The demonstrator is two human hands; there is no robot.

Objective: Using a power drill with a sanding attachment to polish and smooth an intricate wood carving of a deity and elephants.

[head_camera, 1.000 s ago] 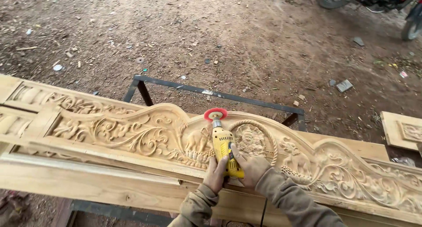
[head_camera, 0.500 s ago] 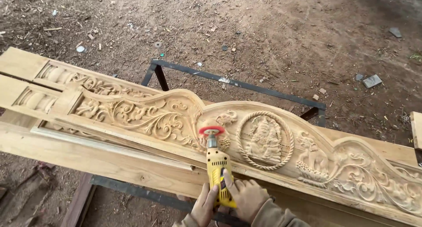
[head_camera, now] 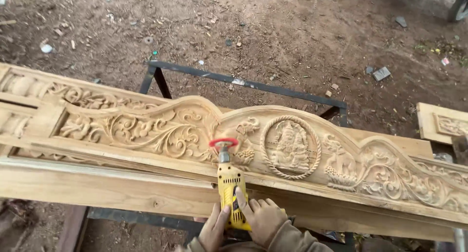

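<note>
Both hands, left hand (head_camera: pixel 214 230) and right hand (head_camera: pixel 261 218), fingers wrapped around the yellow grinder (head_camera: pixel 231 196), have drawn its red disc (head_camera: pixel 224 143) toward seven o'clock across the carved panel (head_camera: pixel 146 130).

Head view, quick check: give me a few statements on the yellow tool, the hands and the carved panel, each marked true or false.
1. Both hands grip the yellow power tool. True: left hand and right hand wrap its body.
2. The tool's red disc sits on the round medallion. False: it is left of the medallion, at the leaf scrollwork.
3. The carved wooden panel rests over a black metal frame. True.
4. The panel lies on a tiled floor. False: bare dirt ground lies beyond it.
</note>
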